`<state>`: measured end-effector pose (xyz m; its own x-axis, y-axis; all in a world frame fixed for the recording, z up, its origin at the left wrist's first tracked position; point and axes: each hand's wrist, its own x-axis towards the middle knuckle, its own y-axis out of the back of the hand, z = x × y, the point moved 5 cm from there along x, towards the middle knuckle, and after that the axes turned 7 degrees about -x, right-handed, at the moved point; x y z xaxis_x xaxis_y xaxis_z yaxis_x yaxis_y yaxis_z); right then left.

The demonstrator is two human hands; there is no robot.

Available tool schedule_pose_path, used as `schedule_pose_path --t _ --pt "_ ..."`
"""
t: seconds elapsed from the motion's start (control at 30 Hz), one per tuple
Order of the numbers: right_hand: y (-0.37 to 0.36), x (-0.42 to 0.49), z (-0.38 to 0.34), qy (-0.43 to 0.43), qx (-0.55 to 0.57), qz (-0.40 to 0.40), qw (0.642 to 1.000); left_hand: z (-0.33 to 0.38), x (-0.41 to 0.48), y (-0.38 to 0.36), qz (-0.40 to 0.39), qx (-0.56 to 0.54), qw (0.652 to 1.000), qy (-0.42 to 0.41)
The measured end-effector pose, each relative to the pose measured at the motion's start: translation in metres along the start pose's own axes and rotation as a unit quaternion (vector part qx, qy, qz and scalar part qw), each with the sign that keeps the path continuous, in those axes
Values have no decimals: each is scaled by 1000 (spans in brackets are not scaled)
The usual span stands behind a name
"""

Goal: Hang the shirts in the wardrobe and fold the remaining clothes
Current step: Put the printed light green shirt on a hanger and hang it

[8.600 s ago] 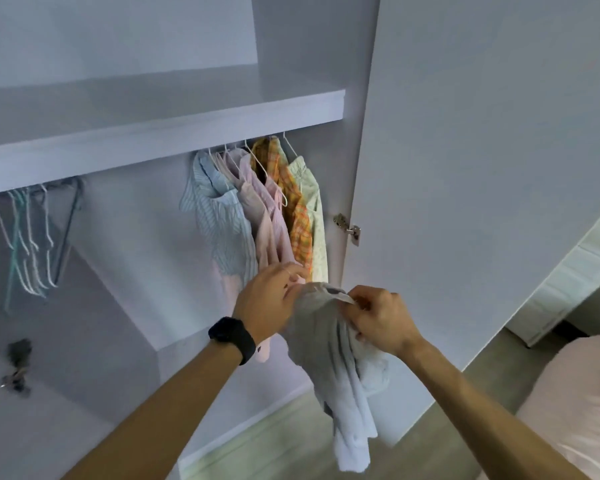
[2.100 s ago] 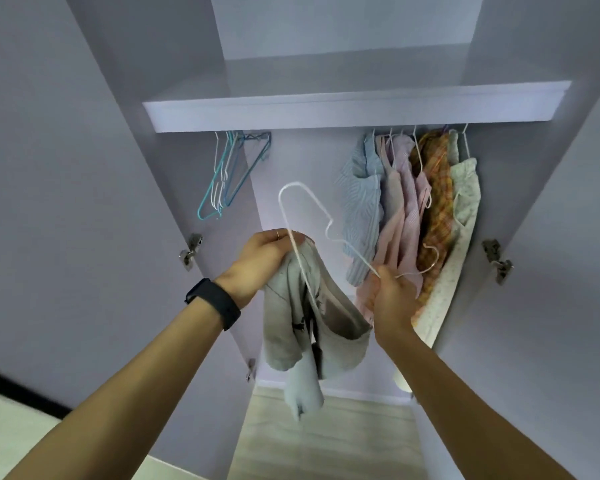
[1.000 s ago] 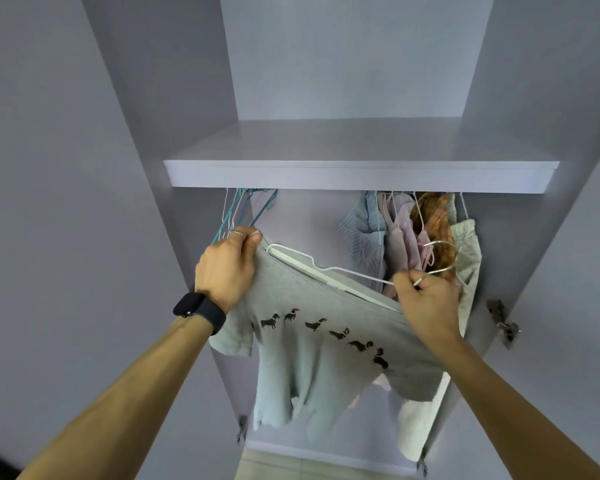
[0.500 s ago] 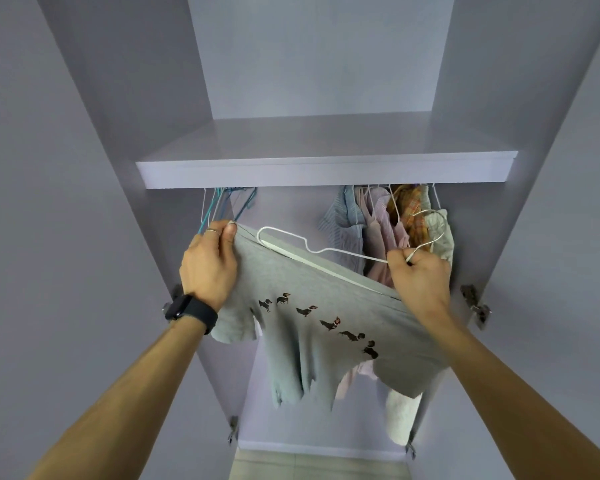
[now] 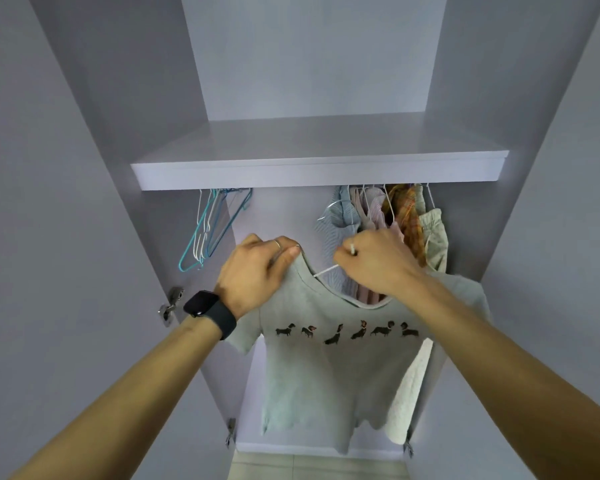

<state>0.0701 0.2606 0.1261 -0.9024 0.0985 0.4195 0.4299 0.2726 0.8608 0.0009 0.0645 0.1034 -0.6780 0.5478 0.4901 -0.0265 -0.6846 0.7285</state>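
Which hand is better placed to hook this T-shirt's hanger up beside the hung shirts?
Right, probably. The right hand pinches the hanger just below the hung shirts; the left hand only grips the T-shirt at its shoulder.

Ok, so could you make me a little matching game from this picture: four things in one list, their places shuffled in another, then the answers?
Things:
1. grey T-shirt with a row of dark dogs
2. bunch of empty teal and white wire hangers
3. black smartwatch
4. orange plaid shirt

Places:
A. on the left wrist
B. hanging at the right under the shelf, among other shirts
C. hanging at the left under the shelf
D. held up by the left hand at one shoulder, the right hand gripping its white wire hanger

Pairs: 1-D, 2-C, 3-A, 4-B
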Motion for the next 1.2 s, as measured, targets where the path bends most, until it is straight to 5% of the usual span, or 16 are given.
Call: schedule_pose_path --t 0.17,0.4,0.8,1.0,1.2 --pt "8 16 0 -12 10 78 997 -18 -11 -9 -67 -124 985 103" --pt "1 10 3 -52 55 -9 997 -20 -16 -15 -50 -162 981 93" --pt "-16 -21 9 -81 252 -66 962 13 -7 -30 -89 -60 994 32" --pt "-45 -62 85 -109 130 -67 983 -15 -10 2 -42 -98 990 89" --pt "-68 -77 64 -70 145 18 987 17 -3 -18 -58 -67 993 79"
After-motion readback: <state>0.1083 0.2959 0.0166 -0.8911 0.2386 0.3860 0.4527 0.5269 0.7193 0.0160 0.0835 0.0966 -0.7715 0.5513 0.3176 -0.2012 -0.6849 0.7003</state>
